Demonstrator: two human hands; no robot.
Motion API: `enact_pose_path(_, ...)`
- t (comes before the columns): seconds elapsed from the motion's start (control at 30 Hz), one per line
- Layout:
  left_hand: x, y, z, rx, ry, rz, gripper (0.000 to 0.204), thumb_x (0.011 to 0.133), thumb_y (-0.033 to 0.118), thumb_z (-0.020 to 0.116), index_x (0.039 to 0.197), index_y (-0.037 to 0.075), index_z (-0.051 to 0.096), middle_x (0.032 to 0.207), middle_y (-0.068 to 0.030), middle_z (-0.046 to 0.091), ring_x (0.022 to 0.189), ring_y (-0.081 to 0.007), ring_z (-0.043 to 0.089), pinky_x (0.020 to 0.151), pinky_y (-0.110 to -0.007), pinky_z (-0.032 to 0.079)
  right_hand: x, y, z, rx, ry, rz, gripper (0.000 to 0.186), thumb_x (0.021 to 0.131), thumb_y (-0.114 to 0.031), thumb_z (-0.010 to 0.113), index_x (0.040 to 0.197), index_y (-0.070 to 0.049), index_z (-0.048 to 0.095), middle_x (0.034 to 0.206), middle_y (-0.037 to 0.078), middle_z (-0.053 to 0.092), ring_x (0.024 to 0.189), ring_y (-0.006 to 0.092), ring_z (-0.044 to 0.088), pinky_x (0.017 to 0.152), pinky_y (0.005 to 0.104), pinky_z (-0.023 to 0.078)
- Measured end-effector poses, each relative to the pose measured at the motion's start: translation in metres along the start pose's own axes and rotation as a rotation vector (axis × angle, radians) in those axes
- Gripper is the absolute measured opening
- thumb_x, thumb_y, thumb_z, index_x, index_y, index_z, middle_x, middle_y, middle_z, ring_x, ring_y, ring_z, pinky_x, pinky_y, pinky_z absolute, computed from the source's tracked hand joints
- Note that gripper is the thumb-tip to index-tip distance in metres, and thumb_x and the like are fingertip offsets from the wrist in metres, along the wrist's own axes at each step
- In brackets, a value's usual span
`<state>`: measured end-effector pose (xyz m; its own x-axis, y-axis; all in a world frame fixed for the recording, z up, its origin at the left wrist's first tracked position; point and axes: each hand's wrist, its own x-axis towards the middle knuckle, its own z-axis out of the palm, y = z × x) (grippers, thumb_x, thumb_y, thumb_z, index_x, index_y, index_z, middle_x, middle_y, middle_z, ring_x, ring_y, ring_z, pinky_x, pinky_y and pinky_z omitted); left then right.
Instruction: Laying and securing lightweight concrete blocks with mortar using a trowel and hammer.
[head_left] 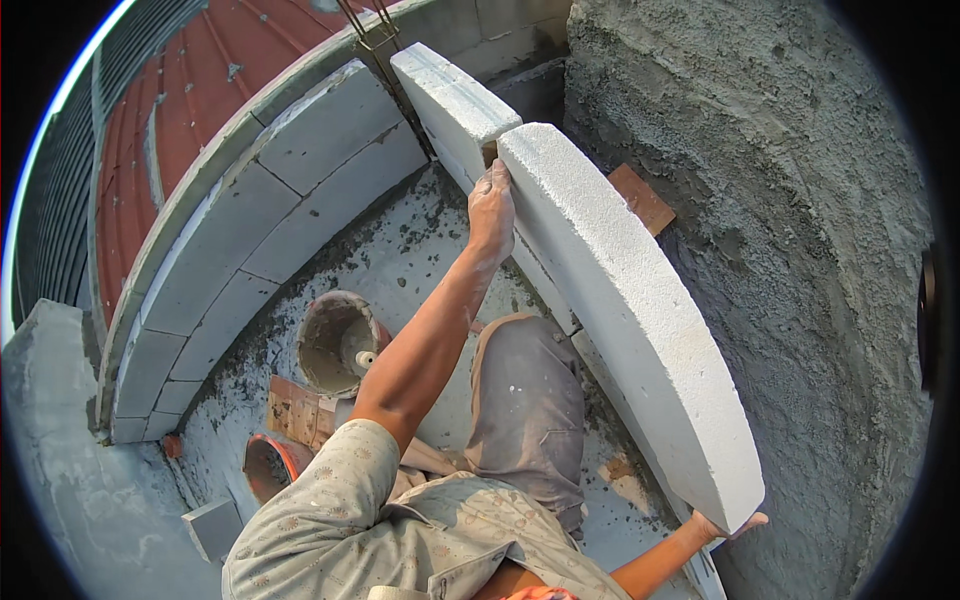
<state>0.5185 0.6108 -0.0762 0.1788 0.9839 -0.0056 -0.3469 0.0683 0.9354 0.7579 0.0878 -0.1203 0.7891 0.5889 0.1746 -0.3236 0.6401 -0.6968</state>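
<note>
A long white aerated concrete block (630, 310) stands on edge on a low wall of the same blocks, at my right side. My left hand (491, 212) is closed around its far end, fingers at the narrow gap before another white block (455, 105). At the block's near end, my right hand (718, 527) holds it from below; the thumb or a finger sticks out past the corner, and the other fingers are partly hidden. Below the held block, lower blocks (545, 285) of the wall show in part.
To the left runs a block wall (240, 240), with a red metal roof (200, 120) beyond. Mortar-stained buckets (338, 345) (270, 465) and brown tile pieces (292, 408) lie on the floor. A rough grey wall (790, 250) rises on the right; thin steel bars (375, 35) stand at the far corner.
</note>
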Motion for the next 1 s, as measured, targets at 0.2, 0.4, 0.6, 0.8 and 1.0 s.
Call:
enact_pose_path(0.2,-0.001,-0.017,-0.012,0.119,0.170,0.052,0.052,0.099,0.042,0.047,0.116,-0.006,0.058,0.108,-0.0117,0.054,0.096,-0.0175,0.053,0.086,-0.031,0.044,0.010,0.002,-0.010,0.003,-0.023,0.003,0.071,0.092,-0.064,0.038,0.130,-0.005,0.048,0.131,0.012,0.054,0.126,0.0309,0.047,0.108,0.0537,0.030)
enact_pose_path(0.4,-0.018,-0.012,-0.004,0.058,0.182,0.194,0.053,0.101,0.036,0.046,0.132,-0.007,0.046,0.122,-0.0131,0.058,0.104,-0.0168,0.059,0.089,-0.026,0.049,0.013,0.006,-0.009,0.000,0.017,-0.006,0.067,0.092,-0.060,0.043,0.128,-0.004,0.048,0.128,0.010,0.056,0.124,0.0286,0.048,0.108,0.0505,0.033)
enact_pose_path(0.6,-0.016,0.006,-0.017,0.050,0.020,-0.162,0.082,0.092,0.065,0.036,0.150,0.010,0.017,0.153,-0.0213,0.016,0.141,-0.0361,0.019,0.107,-0.067,0.018,0.023,0.011,-0.006,-0.013,0.010,-0.001,0.066,0.093,-0.060,0.042,0.126,-0.003,0.049,0.128,0.011,0.054,0.125,0.0290,0.047,0.108,0.0501,0.032)
enact_pose_path(0.8,-0.010,0.030,0.005,0.095,0.011,-0.110,0.093,0.085,0.077,0.035,0.150,0.013,0.015,0.149,-0.0272,0.016,0.138,-0.0421,0.021,0.104,-0.064,0.021,0.017,0.011,0.014,-0.087,0.083,0.001,0.077,0.091,-0.068,0.035,0.120,0.002,0.051,0.127,0.016,0.049,0.121,0.0287,0.043,0.106,0.0469,0.030)
enact_pose_path(1.0,0.022,0.057,0.009,0.207,-0.021,-0.236,0.058,0.093,0.040,0.052,0.132,-0.002,0.045,0.125,-0.0190,0.051,0.117,-0.0317,0.052,0.096,-0.053,0.042,0.014,0.032,0.034,-0.322,0.132,0.013,0.086,0.089,-0.074,0.029,0.119,0.004,0.051,0.122,0.016,0.052,0.115,0.0260,0.047,0.104,0.0425,0.031)
